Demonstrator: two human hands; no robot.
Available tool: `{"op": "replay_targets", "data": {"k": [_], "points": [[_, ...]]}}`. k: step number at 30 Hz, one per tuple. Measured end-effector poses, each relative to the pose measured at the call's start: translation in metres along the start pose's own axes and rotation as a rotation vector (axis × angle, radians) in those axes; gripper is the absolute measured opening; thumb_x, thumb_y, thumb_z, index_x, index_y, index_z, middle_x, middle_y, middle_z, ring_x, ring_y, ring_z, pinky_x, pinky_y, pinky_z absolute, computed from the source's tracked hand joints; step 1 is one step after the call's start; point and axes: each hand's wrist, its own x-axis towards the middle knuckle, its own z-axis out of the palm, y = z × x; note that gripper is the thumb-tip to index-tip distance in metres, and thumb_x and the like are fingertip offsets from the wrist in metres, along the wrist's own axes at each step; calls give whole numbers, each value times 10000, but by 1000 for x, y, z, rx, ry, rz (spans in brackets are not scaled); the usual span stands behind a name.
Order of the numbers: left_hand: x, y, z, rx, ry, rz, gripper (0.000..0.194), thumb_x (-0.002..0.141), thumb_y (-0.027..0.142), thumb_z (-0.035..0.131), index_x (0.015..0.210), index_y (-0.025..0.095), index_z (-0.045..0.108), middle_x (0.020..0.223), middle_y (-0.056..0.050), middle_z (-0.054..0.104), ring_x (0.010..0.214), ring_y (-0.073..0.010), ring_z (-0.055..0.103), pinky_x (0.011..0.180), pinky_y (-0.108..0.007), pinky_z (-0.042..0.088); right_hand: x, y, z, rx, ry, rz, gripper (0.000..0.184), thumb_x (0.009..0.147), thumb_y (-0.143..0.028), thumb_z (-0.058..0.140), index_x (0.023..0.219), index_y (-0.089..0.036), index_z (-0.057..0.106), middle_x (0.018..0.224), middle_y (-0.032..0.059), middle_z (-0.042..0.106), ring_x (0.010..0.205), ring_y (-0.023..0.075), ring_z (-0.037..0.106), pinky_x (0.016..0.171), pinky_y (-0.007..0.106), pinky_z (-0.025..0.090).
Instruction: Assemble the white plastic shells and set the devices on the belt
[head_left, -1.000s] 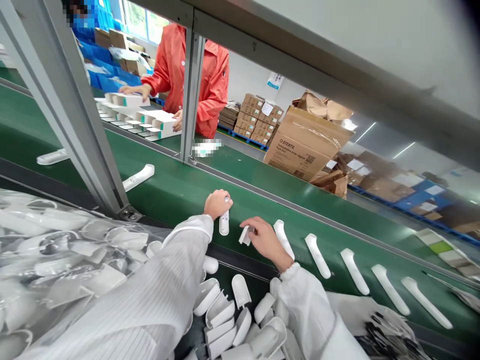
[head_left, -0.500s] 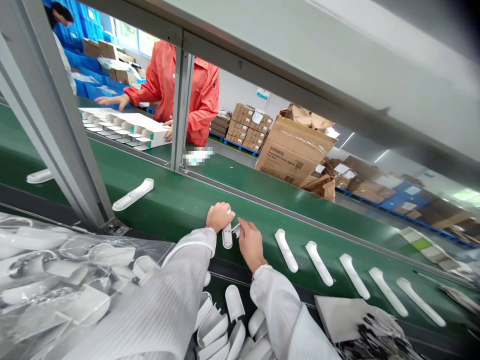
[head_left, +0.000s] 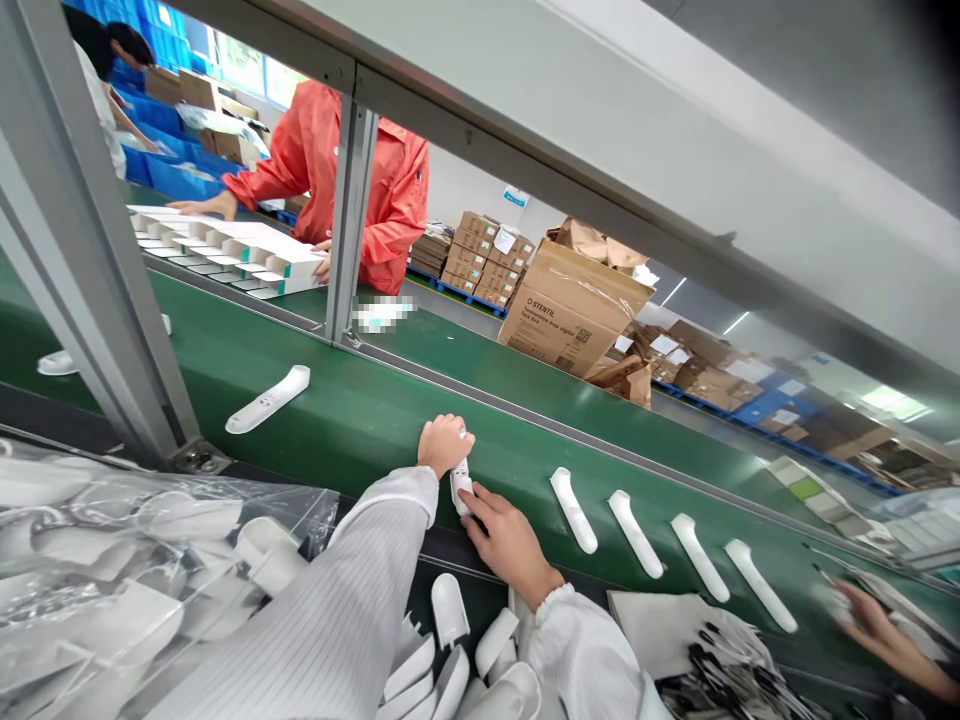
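My left hand is closed around the top of a white thermometer-shaped device that lies on the green conveyor belt. My right hand presses its fingers against the lower end of the same device, where a small white cover sits. Both arms wear white striped sleeves. To the right, several white devices lie in a row on the belt. Another one lies to the left.
A pile of white plastic covers lies below my hands. A clear bag of white shells fills the lower left. A person in an orange coat handles white boxes across the belt. Another person's hand reaches in at the right.
My right hand has brought the small cover onto the lower end of the device and now presses on it. The view has shifted, and a hand has appeared at the right.
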Motion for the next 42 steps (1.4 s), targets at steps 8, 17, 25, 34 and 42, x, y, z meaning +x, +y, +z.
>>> {"op": "replay_targets", "data": {"k": [8,17,25,34,42], "points": [[-3,16,12,-20,5,-9,173,849,298,520,877,206,664,1017,-89,662,1005,-261,584,876,-389,424,7,9,1,-92,-34,111,392,957,-227,554,1343,-285,585,1408,64,572,1244,228,567,1001,340,487],[-3,36,11,-17,-160,30,278,908,377,470,966,214,688,1091,-99,646,1074,-265,565,909,-402,432,4,10,-12,-156,-33,246,397,928,-220,567,1310,-326,603,1375,66,599,1180,268,592,904,390,513],[17,-46,-97,327,11,-59,389,890,342,465,1213,162,587,1277,-166,575,1195,-320,480,976,-486,366,-21,-39,-32,475,-283,52,328,857,-304,633,1177,-277,699,1041,29,682,730,156,613,700,263,489],[8,-127,-149,409,-239,-487,345,846,376,509,1068,166,670,1125,-194,671,1022,-330,648,814,-401,470,-23,-49,-16,483,-301,-20,158,796,-117,569,882,-219,653,838,-21,610,676,116,544,613,210,403],[13,-69,-89,237,-292,-331,438,794,517,531,1083,193,590,1100,-176,679,1014,-332,659,787,-379,491,15,-19,-18,582,12,116,388,940,-173,416,1247,-242,644,991,33,647,649,114,600,663,259,514]]}}
